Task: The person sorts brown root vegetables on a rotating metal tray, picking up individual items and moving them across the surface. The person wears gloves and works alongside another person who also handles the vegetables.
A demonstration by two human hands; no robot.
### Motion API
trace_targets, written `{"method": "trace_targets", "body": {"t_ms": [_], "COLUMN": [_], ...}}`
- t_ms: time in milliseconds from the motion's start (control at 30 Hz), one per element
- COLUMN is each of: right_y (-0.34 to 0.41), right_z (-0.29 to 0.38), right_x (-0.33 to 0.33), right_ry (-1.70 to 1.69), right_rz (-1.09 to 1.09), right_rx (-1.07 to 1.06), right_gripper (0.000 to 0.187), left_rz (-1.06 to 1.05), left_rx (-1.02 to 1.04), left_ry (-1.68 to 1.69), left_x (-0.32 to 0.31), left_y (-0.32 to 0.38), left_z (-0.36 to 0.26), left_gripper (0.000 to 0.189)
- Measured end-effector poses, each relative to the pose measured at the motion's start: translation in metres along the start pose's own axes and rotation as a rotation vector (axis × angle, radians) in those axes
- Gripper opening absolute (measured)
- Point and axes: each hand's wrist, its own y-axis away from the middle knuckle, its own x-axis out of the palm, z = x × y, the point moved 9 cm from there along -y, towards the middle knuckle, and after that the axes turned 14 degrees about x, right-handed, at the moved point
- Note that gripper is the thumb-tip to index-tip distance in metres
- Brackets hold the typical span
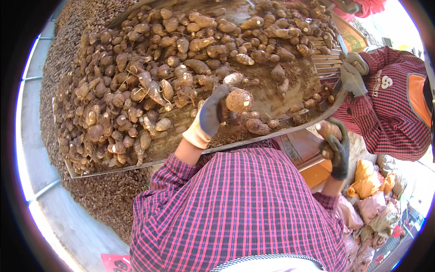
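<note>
My left hand (211, 115), in a dark-palmed glove with a pale cuff, grips a round brown taro corm (239, 100) above the sorting table. Off the near right edge, my right hand (340, 148), in a dark glove, is closed around an oblong taro (329, 130) and a second taro (327, 151) below it. Under and beside that hand is a cardboard box (314, 171), its inside mostly hidden. A large heap of soil-covered taros (142, 80) spreads over the table, with several loose ones (256, 125) near my left hand.
A metal rim (238, 142) borders the table's near side. A gloved co-worker (390, 91) stands at the right by a slatted section (326, 57); another person's sleeve (368, 6) shows at top right. Filled bags (368, 183) lie at lower right, and a huge pile (98, 193) lies left.
</note>
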Motion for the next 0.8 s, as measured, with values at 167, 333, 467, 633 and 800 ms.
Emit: {"method": "trace_targets", "body": {"t_ms": [167,333,467,633,800], "right_y": [0.037,0.023,0.006,-0.009,-0.062], "right_z": [-0.162,-0.025,0.046,0.064,0.025], "right_x": [-0.159,-0.005,0.144,0.195,0.159], "right_ry": [0.812,0.53,0.128,0.593,-0.023], "right_rz": [-0.235,-0.149,0.381,-0.075,0.123], "right_rx": [0.151,-0.045,-0.259,-0.681,-0.174], "right_gripper": [0.045,0.076,0.099,0.062,0.042], "left_rz": [0.059,0.297,0.305,-0.24,-0.19], "left_rx": [-0.036,-0.048,-0.149,-0.03,0.684], "left_ry": [-0.171,-0.187,-0.311,-0.26,-0.923], "left_x": [0.004,0.058,0.102,0.054,0.011], "left_y": [0.0,-0.003,0.001,-0.01,-0.013], "left_z": [-0.007,0.009,0.022,0.027,-0.037], "left_gripper": [0.045,0.04,0.036,0.031,0.047]}}
